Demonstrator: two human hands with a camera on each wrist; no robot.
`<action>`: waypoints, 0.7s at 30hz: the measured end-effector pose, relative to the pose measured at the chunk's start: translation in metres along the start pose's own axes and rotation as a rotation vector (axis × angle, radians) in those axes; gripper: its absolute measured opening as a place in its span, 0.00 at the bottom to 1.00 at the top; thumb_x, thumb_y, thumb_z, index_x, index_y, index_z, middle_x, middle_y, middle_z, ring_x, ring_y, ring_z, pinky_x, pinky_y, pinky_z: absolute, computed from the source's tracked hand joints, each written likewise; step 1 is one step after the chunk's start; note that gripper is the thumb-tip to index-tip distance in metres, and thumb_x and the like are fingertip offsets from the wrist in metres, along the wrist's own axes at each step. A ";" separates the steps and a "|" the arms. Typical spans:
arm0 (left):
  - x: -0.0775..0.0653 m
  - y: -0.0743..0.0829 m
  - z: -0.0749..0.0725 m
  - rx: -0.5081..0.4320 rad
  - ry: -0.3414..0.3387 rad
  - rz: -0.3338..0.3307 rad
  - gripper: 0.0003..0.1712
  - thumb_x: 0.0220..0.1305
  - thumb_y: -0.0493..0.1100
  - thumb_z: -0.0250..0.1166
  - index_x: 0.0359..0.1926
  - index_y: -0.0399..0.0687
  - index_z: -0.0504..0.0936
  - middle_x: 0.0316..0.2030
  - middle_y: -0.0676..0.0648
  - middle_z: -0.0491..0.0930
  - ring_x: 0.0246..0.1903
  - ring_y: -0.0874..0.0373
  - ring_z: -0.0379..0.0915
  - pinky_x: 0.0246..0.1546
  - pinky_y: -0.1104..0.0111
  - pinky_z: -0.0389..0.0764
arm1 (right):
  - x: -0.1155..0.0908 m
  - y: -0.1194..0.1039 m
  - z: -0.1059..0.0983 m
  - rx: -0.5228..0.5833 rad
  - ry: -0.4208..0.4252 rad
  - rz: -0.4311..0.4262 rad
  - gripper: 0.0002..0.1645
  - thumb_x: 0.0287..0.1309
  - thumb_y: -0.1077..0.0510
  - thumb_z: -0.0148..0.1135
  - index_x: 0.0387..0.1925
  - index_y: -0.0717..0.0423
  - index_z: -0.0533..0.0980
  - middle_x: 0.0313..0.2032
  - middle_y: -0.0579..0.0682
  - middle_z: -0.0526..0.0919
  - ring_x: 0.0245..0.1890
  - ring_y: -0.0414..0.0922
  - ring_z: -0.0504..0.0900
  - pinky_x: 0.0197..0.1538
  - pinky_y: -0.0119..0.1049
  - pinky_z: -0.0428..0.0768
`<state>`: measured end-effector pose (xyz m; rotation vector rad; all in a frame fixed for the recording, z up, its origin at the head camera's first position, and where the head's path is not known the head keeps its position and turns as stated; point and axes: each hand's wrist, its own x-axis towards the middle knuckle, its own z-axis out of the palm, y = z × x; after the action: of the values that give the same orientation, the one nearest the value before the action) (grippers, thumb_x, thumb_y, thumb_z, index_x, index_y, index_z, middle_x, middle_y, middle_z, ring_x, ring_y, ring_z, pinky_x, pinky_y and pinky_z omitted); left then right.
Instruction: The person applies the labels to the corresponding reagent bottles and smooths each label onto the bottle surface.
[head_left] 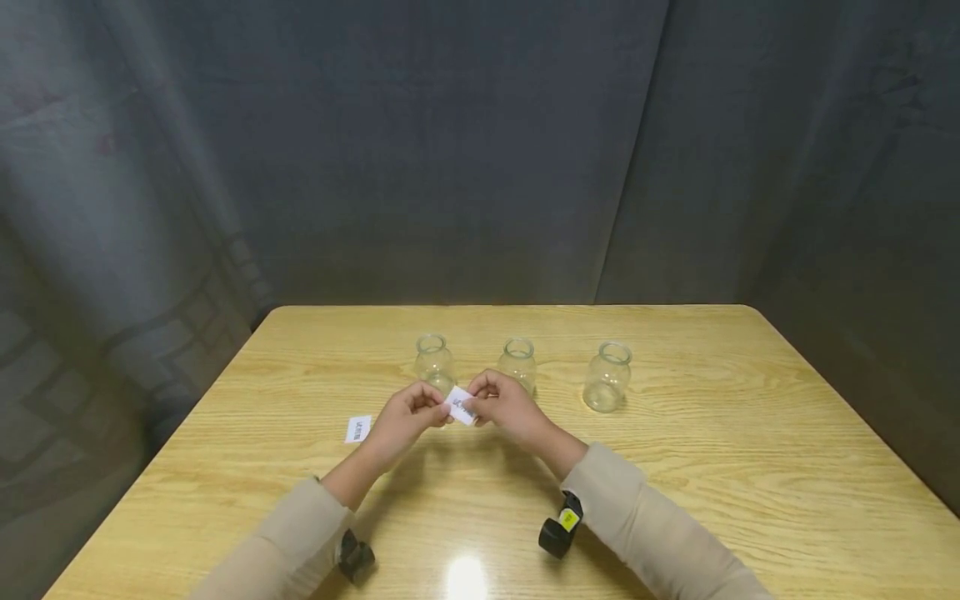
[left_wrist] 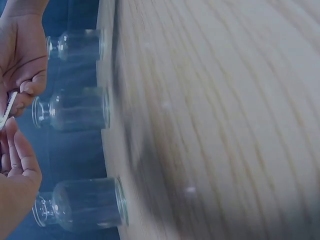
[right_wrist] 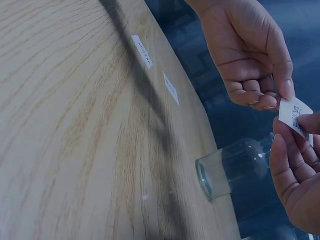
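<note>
A small white paper label (head_left: 461, 405) with dark printed characters is held between my two hands, above the table and before the jars. My left hand (head_left: 408, 418) pinches its left edge between thumb and fingers. The right hand (head_left: 512, 408) pinches the opposite edge, its thumb (right_wrist: 309, 122) lying over part of the print. Behind the hands stand three clear glass jars: a left jar (head_left: 433, 357), a middle jar (head_left: 517, 360) partly covered by the right hand, and a right jar (head_left: 607, 379).
On the wooden table (head_left: 750, 467), another white label (head_left: 357, 428) lies left of my left hand. The right wrist view shows a second label (right_wrist: 170, 89) lying near that one. A dark grey curtain (head_left: 450, 150) hangs behind the table.
</note>
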<state>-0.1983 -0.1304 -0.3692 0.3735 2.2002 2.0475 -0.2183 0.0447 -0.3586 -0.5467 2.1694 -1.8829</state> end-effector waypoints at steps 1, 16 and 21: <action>0.000 0.000 0.001 0.002 -0.004 0.001 0.08 0.55 0.32 0.55 0.35 0.30 0.67 0.29 0.45 0.72 0.32 0.56 0.73 0.39 0.65 0.74 | -0.001 -0.001 -0.001 -0.007 0.001 -0.003 0.07 0.51 0.68 0.55 0.32 0.67 0.67 0.27 0.53 0.71 0.27 0.42 0.73 0.32 0.39 0.77; -0.001 -0.001 0.020 -0.041 0.017 -0.003 0.07 0.54 0.30 0.55 0.34 0.30 0.68 0.28 0.46 0.73 0.30 0.59 0.73 0.38 0.65 0.75 | -0.017 -0.001 -0.011 -0.005 0.003 -0.045 0.06 0.53 0.69 0.51 0.34 0.69 0.65 0.27 0.55 0.70 0.21 0.45 0.78 0.27 0.45 0.78; -0.001 0.001 0.026 -0.050 -0.006 0.000 0.07 0.54 0.30 0.55 0.34 0.28 0.68 0.26 0.47 0.73 0.29 0.59 0.72 0.39 0.64 0.75 | -0.021 -0.004 -0.014 -0.014 0.036 -0.052 0.08 0.52 0.69 0.53 0.35 0.68 0.66 0.27 0.54 0.72 0.21 0.44 0.77 0.26 0.46 0.77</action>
<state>-0.1907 -0.1060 -0.3703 0.3740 2.1416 2.0938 -0.2045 0.0657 -0.3539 -0.5818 2.2128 -1.9195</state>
